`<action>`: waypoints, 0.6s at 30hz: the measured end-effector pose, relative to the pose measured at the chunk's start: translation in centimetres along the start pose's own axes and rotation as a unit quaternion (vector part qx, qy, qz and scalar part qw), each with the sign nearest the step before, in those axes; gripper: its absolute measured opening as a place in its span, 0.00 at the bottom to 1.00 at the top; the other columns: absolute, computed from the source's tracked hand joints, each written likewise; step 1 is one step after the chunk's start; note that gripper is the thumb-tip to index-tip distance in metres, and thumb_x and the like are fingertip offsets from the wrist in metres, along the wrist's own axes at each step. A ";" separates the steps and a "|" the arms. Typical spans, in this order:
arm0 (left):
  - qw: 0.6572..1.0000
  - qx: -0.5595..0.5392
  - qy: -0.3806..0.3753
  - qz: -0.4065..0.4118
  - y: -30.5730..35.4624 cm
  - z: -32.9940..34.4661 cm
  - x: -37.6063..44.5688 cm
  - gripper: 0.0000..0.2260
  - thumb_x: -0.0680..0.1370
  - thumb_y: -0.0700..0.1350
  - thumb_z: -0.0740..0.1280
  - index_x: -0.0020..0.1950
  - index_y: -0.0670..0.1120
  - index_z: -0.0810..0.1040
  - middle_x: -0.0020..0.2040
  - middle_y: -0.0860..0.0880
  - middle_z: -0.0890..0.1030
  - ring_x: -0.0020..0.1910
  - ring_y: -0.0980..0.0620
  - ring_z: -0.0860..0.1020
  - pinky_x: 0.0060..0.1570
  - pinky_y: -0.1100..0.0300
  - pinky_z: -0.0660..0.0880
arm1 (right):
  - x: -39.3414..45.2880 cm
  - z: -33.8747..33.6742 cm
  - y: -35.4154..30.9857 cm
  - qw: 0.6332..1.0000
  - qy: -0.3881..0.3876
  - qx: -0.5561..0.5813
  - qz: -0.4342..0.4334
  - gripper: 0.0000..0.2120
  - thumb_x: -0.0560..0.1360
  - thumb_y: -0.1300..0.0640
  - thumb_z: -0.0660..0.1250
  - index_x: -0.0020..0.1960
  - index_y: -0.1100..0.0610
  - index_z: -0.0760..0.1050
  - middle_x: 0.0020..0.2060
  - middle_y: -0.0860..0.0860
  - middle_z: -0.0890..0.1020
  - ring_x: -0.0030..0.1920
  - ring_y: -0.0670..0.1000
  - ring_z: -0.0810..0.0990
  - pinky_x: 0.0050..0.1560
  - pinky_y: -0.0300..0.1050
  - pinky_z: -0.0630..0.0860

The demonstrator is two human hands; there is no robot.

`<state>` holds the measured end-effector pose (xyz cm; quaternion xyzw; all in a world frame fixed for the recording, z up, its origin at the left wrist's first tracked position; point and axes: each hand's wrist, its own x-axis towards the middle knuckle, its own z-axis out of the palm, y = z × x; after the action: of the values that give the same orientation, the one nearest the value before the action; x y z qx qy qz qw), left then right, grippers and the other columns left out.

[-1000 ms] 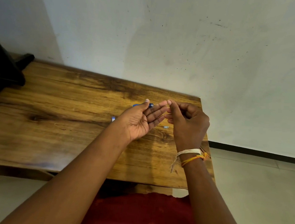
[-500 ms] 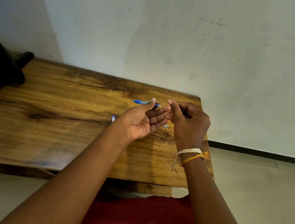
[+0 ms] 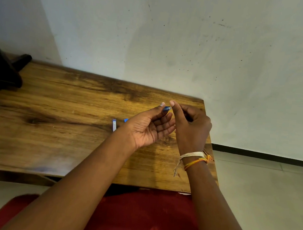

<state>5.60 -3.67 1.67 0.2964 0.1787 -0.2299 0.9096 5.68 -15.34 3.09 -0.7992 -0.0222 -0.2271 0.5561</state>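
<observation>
Nearest to me is the red cloth (image 3: 139, 219) over the lap, both forearms running up from it, with white and orange threads (image 3: 192, 156) tied at the right wrist. Above the worktop (image 3: 55, 125) the left hand (image 3: 145, 130) lies palm up, fingers loose, its thumb pressing the blue pen (image 3: 166, 108) against the forefinger. The right hand (image 3: 191, 129) has a curled grip, thumb and fingers pinching the pen's tip end. What else sits between those fingers I cannot tell.

A small blue and white piece (image 3: 114, 125) lies on the wood just left of the left wrist. Further off stand a dark object (image 3: 0, 74) and the wall (image 3: 170, 43).

My worry is the fine pinch: the part at the tip is thin, and a skewed push could bend it or let it slip. It could then drop and roll off the worktop's right edge, which is near.

Half a second ago the pen jutted out leftward past the left thumb, with a thin line bridging to the right hand. Now only a short blue stub shows between the two thumbs, and a blue bit (image 3: 126, 120) peeks out behind the heel of the left hand.
</observation>
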 end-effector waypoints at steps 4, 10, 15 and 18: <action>1.000 0.001 0.006 0.006 0.0 -0.2 0.0 0.09 0.76 0.46 0.68 0.46 0.40 0.79 0.37 0.44 0.82 0.37 0.48 0.84 0.43 0.53 0.81 | 0.1 -0.3 -0.1 0.999 0.011 0.022 0.047 0.06 0.72 0.47 0.72 0.40 0.48 0.83 0.28 0.46 0.82 0.29 0.47 0.79 0.28 0.39 0.75; 1.000 -0.012 0.008 0.002 -0.1 -0.2 0.2 0.10 0.77 0.46 0.67 0.46 0.39 0.79 0.36 0.44 0.83 0.37 0.48 0.84 0.45 0.52 0.81 | 0.4 -0.7 -0.1 0.993 0.013 0.038 0.114 0.15 0.74 0.46 0.69 0.46 0.58 0.85 0.25 0.45 0.78 0.24 0.41 0.74 0.29 0.38 0.73; 1.000 -0.023 0.007 0.000 0.0 -0.2 0.2 0.10 0.76 0.47 0.68 0.45 0.39 0.79 0.37 0.43 0.82 0.37 0.48 0.84 0.46 0.52 0.80 | 1.0 -1.1 1.0 0.989 0.011 -0.010 0.148 0.12 0.75 0.49 0.69 0.43 0.56 0.84 0.27 0.48 0.79 0.25 0.43 0.75 0.35 0.45 0.78; 1.000 -0.020 0.015 -0.003 0.3 -0.5 0.1 0.11 0.76 0.48 0.67 0.42 0.41 0.78 0.36 0.44 0.82 0.36 0.48 0.83 0.46 0.52 0.80 | 1.0 -1.3 2.7 0.980 -0.029 -0.088 0.174 0.09 0.75 0.52 0.69 0.43 0.56 0.82 0.32 0.51 0.83 0.32 0.49 0.80 0.41 0.49 0.82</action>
<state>5.75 -3.11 1.37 0.2810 0.1976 -0.2251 0.9118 6.92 -17.77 1.51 -0.8427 0.1210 -0.1045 0.5141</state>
